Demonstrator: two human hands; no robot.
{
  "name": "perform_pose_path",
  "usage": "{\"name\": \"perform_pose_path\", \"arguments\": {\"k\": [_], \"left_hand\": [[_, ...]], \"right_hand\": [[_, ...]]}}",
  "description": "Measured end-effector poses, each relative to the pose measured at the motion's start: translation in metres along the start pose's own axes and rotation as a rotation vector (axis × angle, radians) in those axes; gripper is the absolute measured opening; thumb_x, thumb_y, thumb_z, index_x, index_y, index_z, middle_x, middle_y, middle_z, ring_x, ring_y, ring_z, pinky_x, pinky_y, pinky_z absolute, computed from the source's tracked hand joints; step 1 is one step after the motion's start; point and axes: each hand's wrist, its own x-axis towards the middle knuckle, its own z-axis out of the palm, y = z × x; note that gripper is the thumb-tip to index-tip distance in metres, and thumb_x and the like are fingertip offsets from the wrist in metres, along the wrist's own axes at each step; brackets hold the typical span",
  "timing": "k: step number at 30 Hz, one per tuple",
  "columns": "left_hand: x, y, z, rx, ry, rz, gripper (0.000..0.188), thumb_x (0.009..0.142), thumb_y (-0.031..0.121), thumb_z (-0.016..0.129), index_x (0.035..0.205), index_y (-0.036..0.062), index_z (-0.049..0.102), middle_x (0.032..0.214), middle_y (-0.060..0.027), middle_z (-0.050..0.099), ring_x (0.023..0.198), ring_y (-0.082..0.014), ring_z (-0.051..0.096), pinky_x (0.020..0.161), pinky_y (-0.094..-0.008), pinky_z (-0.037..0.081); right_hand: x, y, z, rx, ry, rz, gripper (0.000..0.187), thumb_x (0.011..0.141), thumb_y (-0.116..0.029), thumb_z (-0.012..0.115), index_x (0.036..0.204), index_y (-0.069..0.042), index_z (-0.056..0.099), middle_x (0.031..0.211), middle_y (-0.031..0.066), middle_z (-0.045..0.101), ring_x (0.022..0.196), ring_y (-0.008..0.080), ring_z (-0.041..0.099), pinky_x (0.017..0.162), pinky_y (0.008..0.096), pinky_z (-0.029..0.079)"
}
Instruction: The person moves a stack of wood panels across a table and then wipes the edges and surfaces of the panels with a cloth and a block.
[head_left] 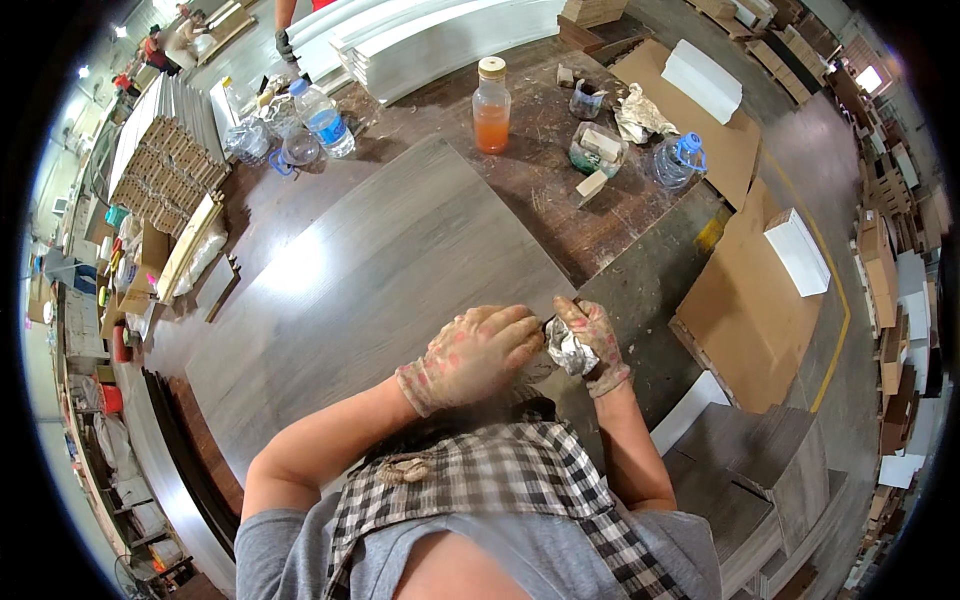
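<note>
A large grey wood-grain board (370, 265) lies on the worktable in front of me. My left hand (480, 350), in a stained work glove with reddish dots, rests over the board's near right edge. Its fingers stretch toward the right, close together and slightly bent. Just beyond the board's right corner, my right hand (597, 345) is closed, gloved the same way. A crumpled whitish wad (570, 350), cloth or paper, bulges from its grip. The fingertips of both hands nearly meet; a small dark bit shows between them, too small to name.
A bottle of orange liquid (491, 122), a water bottle (325, 122) and an empty plastic jug (678, 160) stand on the dark table. White panels (450, 50) lie behind. Cardboard (760, 300) and grey boards (740, 470) are at right. Another person's gloved hand (284, 45) appears far off.
</note>
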Motion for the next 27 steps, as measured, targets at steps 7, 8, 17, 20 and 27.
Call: {"name": "perform_pose_path", "arguments": {"k": [7,8,17,20,27], "left_hand": [[0.016,0.002,-0.009,0.064,0.087,-0.113,0.060,0.068,0.021,0.066,0.124,0.0039,0.053,0.131,-0.0106,0.051,0.125,-0.0286,0.046,0.102,-0.0416,0.040],[0.018,-0.003,-0.007,0.077,0.096,-0.096,0.061,0.067,0.022,0.067,0.124,0.0042,0.053,0.132,-0.0103,0.051,0.126,-0.0285,0.046,0.102,-0.0415,0.040],[0.020,-0.012,-0.004,0.056,-0.027,0.062,0.051,0.074,0.016,0.061,0.125,0.0093,0.057,0.142,-0.0079,0.045,0.133,-0.0281,0.041,0.108,-0.0431,0.036],[0.017,-0.013,0.000,0.004,-0.007,0.113,0.049,0.076,0.016,0.062,0.124,0.0086,0.057,0.142,-0.0093,0.045,0.133,-0.0281,0.041,0.109,-0.0435,0.034],[0.013,-0.012,-0.005,-0.323,-0.194,0.103,0.051,0.086,0.026,0.061,0.131,0.0046,0.052,0.132,-0.0096,0.057,0.133,-0.0242,0.043,0.112,-0.0399,0.031]], "right_hand": [[0.004,0.003,-0.011,-0.155,-0.057,-0.136,0.037,0.085,-0.012,0.071,0.062,-0.015,0.044,0.061,-0.0080,0.045,0.052,0.0006,0.038,0.043,0.0230,0.030],[0.004,-0.002,-0.008,-0.182,-0.048,-0.130,0.037,0.085,-0.012,0.071,0.061,-0.015,0.043,0.061,-0.0081,0.045,0.052,0.0006,0.037,0.043,0.0230,0.031],[-0.005,-0.013,-0.049,0.150,0.016,-0.229,0.018,0.090,-0.016,0.063,0.093,0.002,0.064,0.069,0.0056,0.063,0.060,0.0107,0.060,0.051,0.0217,0.045],[-0.021,-0.035,-0.061,0.076,0.046,-0.250,0.022,0.092,-0.018,0.059,0.091,0.003,0.065,0.068,0.0067,0.063,0.057,0.0102,0.058,0.051,0.0230,0.045],[-0.023,-0.057,-0.034,-0.062,0.412,-0.795,0.020,0.095,-0.013,0.051,0.093,0.002,0.065,0.094,0.0094,0.065,0.075,0.0121,0.061,0.064,0.0262,0.050]]}}
